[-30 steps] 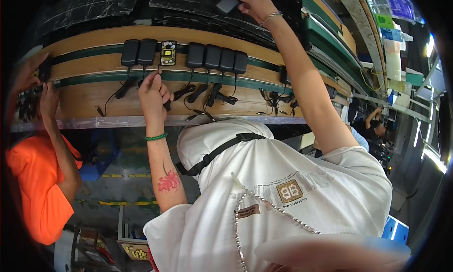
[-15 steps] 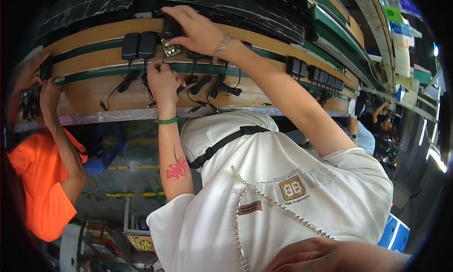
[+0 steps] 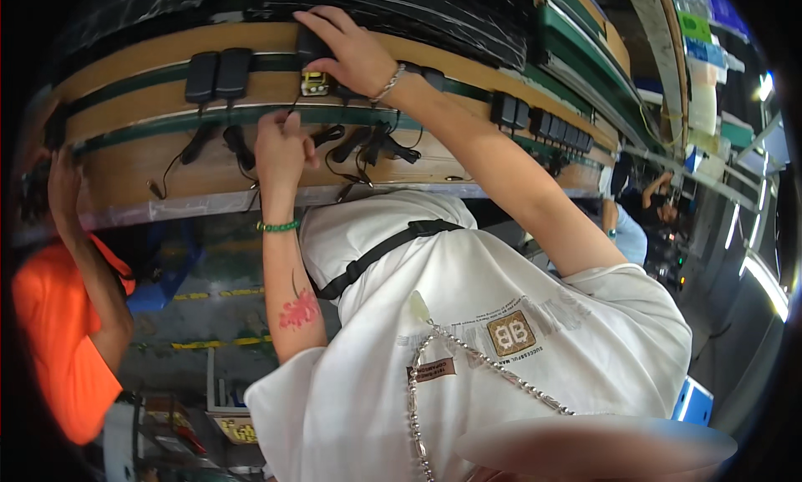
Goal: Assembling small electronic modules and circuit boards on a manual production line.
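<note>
Above the wooden workbench, my right hand (image 3: 355,58) grips a black power adapter (image 3: 310,44) between thumb and fingers. At the adapter's near end, a yellow component part (image 3: 315,82) is exposed. A thin black cord (image 3: 295,103) runs down from that end to my left hand (image 3: 281,148), whose fingers are closed on it. Two black adapters (image 3: 217,75) stand side by side on the green strip left of my hands, their cords hanging toward me. More adapters (image 3: 432,78) are partly hidden behind my right wrist. Bundled black cords (image 3: 388,144) lie right of my left hand.
Farther right along the bench (image 3: 401,171) stands a row of several black adapters (image 3: 561,131). Black sheeting (image 3: 401,14) lies beyond the bench. At the left, a co-worker in an orange shirt (image 3: 63,332) handles a black item. Another person sits far right.
The view has shifted a little, so the bench and adapters appear farther left. My left hand has dropped slightly away from the adapter along the cord. My right hand keeps its grip.
</note>
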Demonstrator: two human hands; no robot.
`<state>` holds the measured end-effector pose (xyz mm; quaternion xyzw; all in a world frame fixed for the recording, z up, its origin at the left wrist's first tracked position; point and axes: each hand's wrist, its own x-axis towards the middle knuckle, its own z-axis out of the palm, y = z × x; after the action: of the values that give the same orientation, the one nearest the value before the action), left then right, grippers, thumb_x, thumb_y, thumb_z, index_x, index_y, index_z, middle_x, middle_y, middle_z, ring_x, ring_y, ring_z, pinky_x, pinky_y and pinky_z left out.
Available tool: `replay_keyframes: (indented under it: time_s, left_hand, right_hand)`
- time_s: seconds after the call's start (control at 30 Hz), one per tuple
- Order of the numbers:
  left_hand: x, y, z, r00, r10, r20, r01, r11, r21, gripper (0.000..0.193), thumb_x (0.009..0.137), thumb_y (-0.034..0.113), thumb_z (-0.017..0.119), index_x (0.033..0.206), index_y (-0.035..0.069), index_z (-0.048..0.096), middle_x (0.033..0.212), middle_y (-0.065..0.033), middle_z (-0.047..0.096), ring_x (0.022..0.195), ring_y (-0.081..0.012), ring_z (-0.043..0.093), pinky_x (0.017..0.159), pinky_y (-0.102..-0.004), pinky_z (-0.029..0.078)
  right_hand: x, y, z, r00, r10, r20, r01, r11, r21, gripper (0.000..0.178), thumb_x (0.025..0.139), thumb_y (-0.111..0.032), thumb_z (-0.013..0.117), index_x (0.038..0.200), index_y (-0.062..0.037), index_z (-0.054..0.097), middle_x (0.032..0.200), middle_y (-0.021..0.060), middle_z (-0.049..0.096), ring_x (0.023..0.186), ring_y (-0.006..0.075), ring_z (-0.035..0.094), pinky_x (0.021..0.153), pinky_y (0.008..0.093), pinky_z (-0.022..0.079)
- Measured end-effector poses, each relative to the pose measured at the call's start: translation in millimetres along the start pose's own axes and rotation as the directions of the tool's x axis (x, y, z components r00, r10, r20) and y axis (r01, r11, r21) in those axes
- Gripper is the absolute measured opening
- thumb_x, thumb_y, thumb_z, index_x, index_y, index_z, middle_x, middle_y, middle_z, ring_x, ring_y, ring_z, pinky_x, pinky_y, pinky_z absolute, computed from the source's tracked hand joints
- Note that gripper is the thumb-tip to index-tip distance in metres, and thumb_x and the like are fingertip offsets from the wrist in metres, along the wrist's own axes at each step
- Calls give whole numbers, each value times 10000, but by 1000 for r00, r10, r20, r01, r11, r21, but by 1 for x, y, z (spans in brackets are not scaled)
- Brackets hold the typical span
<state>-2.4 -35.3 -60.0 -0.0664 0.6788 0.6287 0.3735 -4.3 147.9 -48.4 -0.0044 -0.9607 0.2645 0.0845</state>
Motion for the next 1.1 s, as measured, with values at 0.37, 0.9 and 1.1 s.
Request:
replay_keyframes:
  time_s: [0.37,0.9,1.1]
  left_hand:
    - [21,-23,-3,958,-13,285,81,970,-230,250,984,168,479,819,14,587,562,3,458,441,-90,367,460,-220,367]
    - [26,7,9,994,-104,27,100,987,124,273,964,176,511,787,-13,596,535,-12,456,409,-97,374,424,-247,382]
    - [26,8,-2,966,-159,205,178,981,-82,256,950,137,497,804,-41,609,560,-52,524,405,-126,455,422,-253,412]
  right_hand:
    - [-5,7,10,998,22,-53,-22,1000,2,749,752,-127,756,1414,-159,406,1363,82,432,1007,262,585,855,324,510]
    - [-1,6,12,997,-18,-71,16,999,-33,736,762,-147,751,1412,-146,406,1349,102,443,1014,284,584,856,331,509]
    - [-6,-6,-5,996,-2,-85,-3,998,-63,724,747,-209,767,1384,-106,438,1311,104,509,1046,284,583,863,345,497]
